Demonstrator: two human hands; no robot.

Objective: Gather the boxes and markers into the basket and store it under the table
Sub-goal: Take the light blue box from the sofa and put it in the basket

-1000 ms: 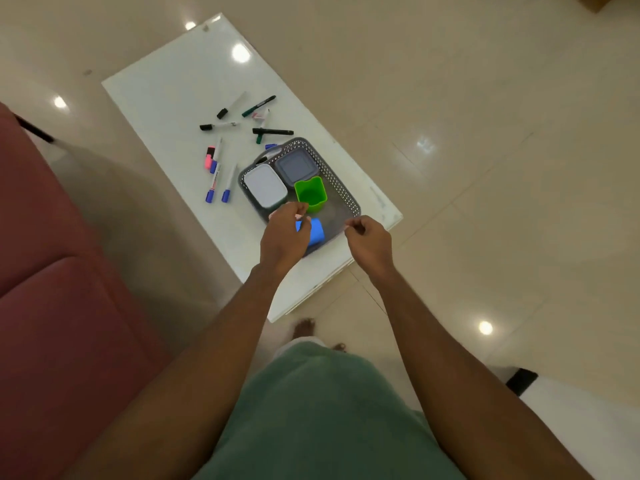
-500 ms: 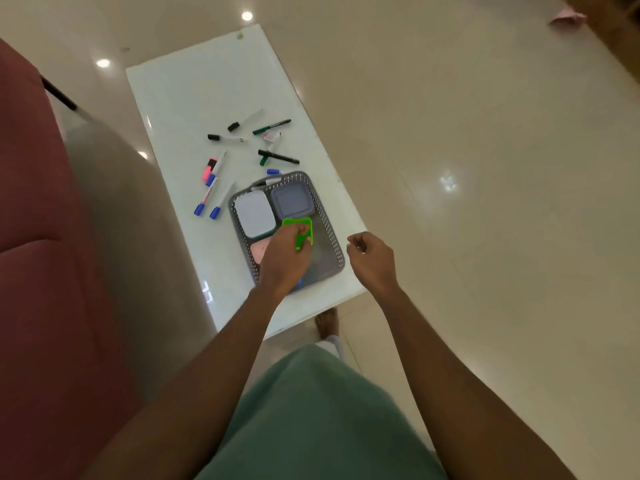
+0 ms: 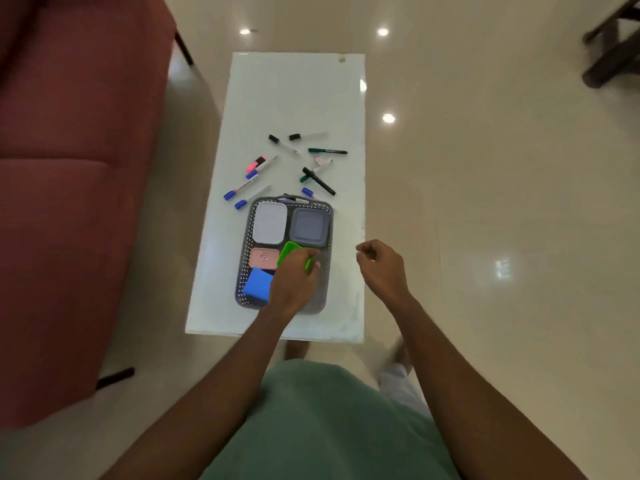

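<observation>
A grey perforated basket [image 3: 328, 220] lies on the white table [image 3: 294, 95]. Inside it are a white box [image 3: 269, 222], a grey box [image 3: 308, 226], a pink box [image 3: 264, 258] and a blue box [image 3: 258, 285]. My left hand [image 3: 293, 280] is over the basket, its fingers closed on a green box [image 3: 289, 251] that stands tilted. My right hand [image 3: 381, 268] hovers at the table's right edge, loosely closed and empty. Several markers [image 3: 318, 181] lie scattered on the table beyond the basket, one blue-capped marker [image 3: 306, 192] by its far rim.
A red sofa [image 3: 69, 188] runs along the left, close to the table. Glossy tiled floor [image 3: 502, 220] lies to the right. Dark furniture legs [image 3: 613, 50] show at the top right. My feet are under the table's near edge.
The view has swung so the table now runs straight ahead. My left hand went from the blue box to the green box and tilted it. My right hand drifted right.
</observation>
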